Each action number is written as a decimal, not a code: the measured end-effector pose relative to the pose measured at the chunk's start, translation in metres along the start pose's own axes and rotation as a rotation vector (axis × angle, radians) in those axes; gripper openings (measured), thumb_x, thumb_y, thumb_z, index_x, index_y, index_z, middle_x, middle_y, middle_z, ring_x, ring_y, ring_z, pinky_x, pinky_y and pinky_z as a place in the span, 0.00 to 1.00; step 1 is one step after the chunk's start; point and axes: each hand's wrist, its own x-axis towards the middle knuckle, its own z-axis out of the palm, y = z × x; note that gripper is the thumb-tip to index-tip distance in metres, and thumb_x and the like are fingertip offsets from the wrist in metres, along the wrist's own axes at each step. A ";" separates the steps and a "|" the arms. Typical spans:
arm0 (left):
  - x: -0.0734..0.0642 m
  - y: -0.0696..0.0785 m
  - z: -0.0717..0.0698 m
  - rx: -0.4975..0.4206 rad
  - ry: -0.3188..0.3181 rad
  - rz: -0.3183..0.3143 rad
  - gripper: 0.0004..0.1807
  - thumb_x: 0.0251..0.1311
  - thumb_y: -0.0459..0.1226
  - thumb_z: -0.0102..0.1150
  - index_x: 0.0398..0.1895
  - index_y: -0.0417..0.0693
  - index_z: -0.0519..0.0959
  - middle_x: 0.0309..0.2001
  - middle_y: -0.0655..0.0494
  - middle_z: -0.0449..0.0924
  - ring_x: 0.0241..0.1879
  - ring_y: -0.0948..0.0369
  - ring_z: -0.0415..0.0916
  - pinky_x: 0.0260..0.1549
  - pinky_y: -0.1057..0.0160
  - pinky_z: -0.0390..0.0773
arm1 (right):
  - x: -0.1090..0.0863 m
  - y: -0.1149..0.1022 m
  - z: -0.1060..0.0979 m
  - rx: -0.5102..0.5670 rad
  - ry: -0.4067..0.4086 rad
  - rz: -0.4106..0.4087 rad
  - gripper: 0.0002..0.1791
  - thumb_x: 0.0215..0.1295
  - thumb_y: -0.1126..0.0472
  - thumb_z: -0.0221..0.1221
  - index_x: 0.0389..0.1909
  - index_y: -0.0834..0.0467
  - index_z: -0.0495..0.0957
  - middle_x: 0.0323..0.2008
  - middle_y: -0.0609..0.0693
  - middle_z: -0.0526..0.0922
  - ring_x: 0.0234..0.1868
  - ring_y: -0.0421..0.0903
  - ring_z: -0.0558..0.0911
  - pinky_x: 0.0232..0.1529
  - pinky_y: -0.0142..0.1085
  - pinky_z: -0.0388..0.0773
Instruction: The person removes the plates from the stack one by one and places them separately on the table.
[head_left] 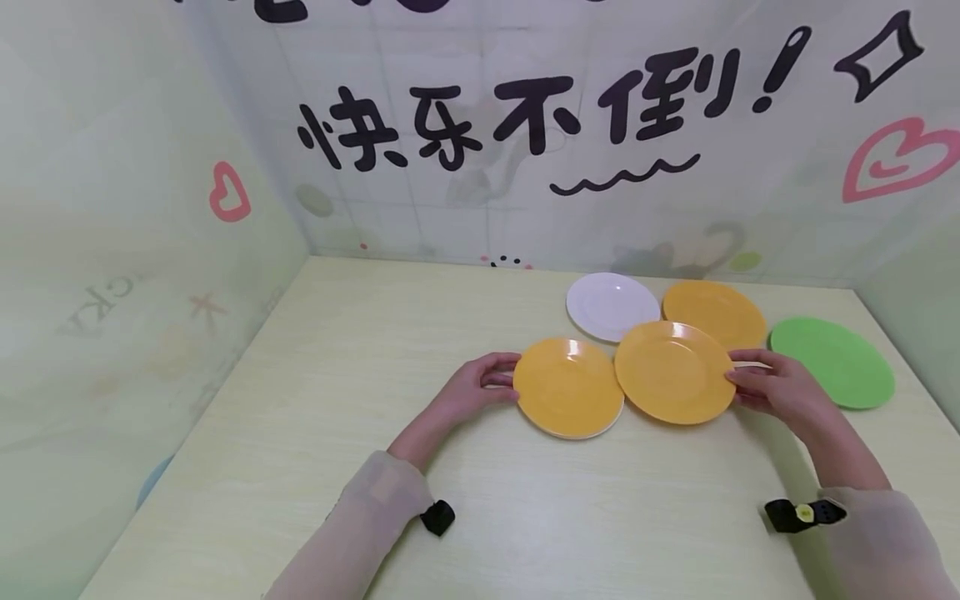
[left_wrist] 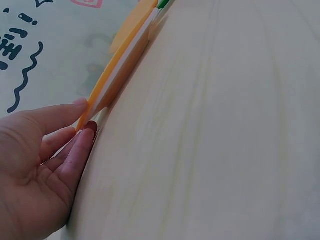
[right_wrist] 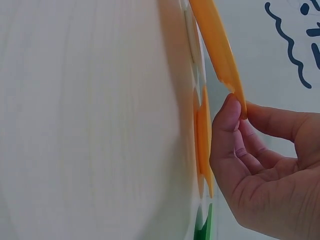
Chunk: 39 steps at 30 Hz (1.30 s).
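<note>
My left hand (head_left: 480,385) pinches the left rim of an orange-yellow plate (head_left: 567,390), thumb on one face and fingers on the other. A thin white edge shows beneath this plate, and in the left wrist view a white layer lies under the orange rim (left_wrist: 119,59). With thumb and fingers, my right hand (head_left: 780,390) grips the right rim of a second orange-yellow plate (head_left: 675,375). That plate is tilted and raised off the table in the right wrist view, its side (right_wrist: 217,45) slanting upward from the fingertips. The two held plates meet edge to edge in the head view.
Behind the held plates lie a white plate (head_left: 609,302) and another orange-yellow plate (head_left: 718,310), both partly overlapped in the head view. A green plate (head_left: 832,364) rests at the right. The pale wooden table (head_left: 360,350) ends at a printed cloth backdrop (head_left: 450,225).
</note>
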 end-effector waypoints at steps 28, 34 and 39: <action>0.013 0.007 -0.006 -0.001 0.008 0.038 0.30 0.55 0.34 0.65 0.63 0.47 0.69 0.58 0.51 0.75 0.53 0.57 0.77 0.55 0.61 0.75 | 0.009 0.000 -0.021 0.004 -0.048 0.072 0.15 0.66 0.59 0.57 0.50 0.56 0.68 0.33 0.36 0.81 0.34 0.36 0.82 0.38 0.31 0.82; 0.000 -0.003 0.000 -0.008 -0.021 -0.008 0.30 0.55 0.34 0.65 0.63 0.46 0.69 0.58 0.50 0.75 0.52 0.57 0.77 0.52 0.62 0.78 | -0.001 0.012 -0.016 -0.062 -0.084 0.080 0.21 0.68 0.59 0.54 0.56 0.68 0.68 0.35 0.36 0.81 0.36 0.36 0.83 0.40 0.32 0.82; -0.006 -0.004 0.002 -0.022 0.002 0.001 0.29 0.55 0.35 0.65 0.62 0.48 0.70 0.58 0.51 0.76 0.52 0.56 0.77 0.52 0.61 0.77 | -0.006 0.016 -0.013 -0.087 -0.076 0.063 0.28 0.69 0.57 0.53 0.59 0.76 0.62 0.36 0.36 0.81 0.36 0.36 0.83 0.40 0.32 0.82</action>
